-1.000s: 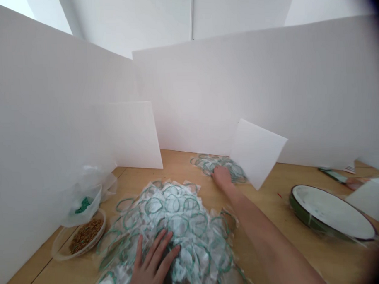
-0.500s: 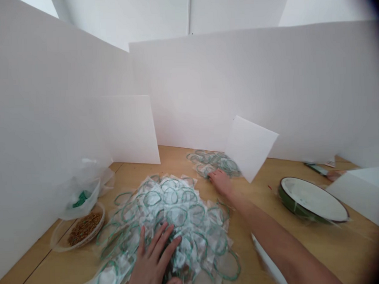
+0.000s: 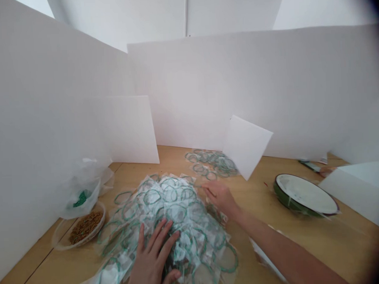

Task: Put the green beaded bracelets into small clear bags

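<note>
Right hand half-curled, hold unclear, by banded plastic heap, open tabletop beyond

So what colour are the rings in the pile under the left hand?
The rings are teal green; the head view shows them best.

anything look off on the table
The small white board looks askew: it tilts on one corner beside the loose green rings, while the larger boards behind it stand straight.
</note>
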`<state>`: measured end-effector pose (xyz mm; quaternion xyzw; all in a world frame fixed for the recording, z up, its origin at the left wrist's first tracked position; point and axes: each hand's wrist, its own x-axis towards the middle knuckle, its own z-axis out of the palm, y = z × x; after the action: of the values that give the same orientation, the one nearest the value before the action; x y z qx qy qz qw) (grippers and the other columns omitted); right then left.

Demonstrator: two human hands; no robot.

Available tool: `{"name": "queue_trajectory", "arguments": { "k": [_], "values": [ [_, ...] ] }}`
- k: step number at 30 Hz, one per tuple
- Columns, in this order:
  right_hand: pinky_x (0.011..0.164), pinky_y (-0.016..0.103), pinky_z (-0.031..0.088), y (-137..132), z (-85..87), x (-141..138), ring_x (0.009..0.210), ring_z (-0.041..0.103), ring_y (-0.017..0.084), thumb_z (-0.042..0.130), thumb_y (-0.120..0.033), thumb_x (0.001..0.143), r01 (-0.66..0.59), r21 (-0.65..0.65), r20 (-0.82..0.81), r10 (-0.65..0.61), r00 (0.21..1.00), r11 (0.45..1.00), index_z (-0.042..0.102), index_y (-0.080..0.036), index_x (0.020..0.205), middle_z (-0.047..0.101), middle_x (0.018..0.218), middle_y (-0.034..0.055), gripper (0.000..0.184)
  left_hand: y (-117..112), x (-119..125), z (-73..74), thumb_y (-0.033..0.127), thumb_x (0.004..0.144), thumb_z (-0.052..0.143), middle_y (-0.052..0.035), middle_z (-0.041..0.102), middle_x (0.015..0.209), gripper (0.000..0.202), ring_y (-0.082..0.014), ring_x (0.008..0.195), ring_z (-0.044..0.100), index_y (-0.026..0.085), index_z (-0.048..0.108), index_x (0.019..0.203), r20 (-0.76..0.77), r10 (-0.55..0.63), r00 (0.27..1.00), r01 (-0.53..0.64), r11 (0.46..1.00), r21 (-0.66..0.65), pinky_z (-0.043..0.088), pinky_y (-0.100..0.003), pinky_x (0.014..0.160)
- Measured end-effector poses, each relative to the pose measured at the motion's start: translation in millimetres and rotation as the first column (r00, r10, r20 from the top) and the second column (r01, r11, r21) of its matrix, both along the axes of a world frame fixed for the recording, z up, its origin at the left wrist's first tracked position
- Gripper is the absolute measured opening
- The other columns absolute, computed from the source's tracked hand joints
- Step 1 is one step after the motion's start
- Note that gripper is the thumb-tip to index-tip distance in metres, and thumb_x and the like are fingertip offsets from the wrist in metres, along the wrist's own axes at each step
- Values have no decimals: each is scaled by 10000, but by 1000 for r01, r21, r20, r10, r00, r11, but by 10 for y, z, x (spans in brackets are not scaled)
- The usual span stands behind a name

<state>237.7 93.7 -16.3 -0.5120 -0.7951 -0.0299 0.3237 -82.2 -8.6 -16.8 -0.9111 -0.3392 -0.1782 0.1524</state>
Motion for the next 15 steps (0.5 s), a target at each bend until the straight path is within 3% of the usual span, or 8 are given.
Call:
{"name": "queue_trajectory", "arguments": {
  "k": [2, 4, 8, 12, 15],
  "values": [
    [902, 305, 490, -164, -40, -112, 966, 652, 168, 496, -358, 960, -112, -54, -5, 112, 994, 992, 718, -295, 1026, 740, 1007, 8, 240, 2, 3, -3, 586, 891, 466, -72, 400, 1517, 642, -284, 1422, 294, 256, 412, 1438, 10, -6, 1000, 6, 1000, 1, -98, -589, 1155],
    [893, 310, 495, -143, -49, -103, 971, 654, 174, 463, -382, 971, -127, -102, -29, 125, 992, 987, 716, -291, 1034, 738, 1017, 15, 277, 1, 3, -7, 594, 889, 464, -74, 408, 1512, 641, -284, 1415, 307, 258, 418, 1433, 17, -7, 1000, 7, 1000, -5, -98, -584, 1157],
    [890, 391, 480, 376, -13, 147, 991, 638, 229, 266, -331, 1016, 118, -133, -38, -124, 992, 984, 692, -214, 1089, 723, 1018, 94, 448, -8, 1, -14, 589, 890, 472, -73, 383, 1528, 655, -279, 1424, 291, 259, 391, 1450, 6, 13, 1000, -12, 999, -37, -111, -579, 1156],
    [985, 447, 401, 916, -71, 208, 1120, 577, 282, 412, -352, 966, 265, -207, 62, -258, 964, 942, 695, -206, 1110, 656, 1182, 147, 349, -18, 2, -8, 563, 894, 481, -79, 378, 1530, 643, -276, 1433, 276, 260, 387, 1454, 28, 1, 1000, 0, 998, -58, -120, -572, 1156],
    [1051, 530, 304, 1061, -186, 15, 1247, 479, 331, 491, -406, 936, 283, -267, 147, -251, 957, 921, 699, -230, 1115, 582, 1303, 161, 326, -4, -1, -22, 545, 896, 485, -81, 382, 1527, 632, -283, 1429, 286, 258, 391, 1451, 32, 8, 999, -6, 998, -70, -109, -580, 1157]
  ]
}}
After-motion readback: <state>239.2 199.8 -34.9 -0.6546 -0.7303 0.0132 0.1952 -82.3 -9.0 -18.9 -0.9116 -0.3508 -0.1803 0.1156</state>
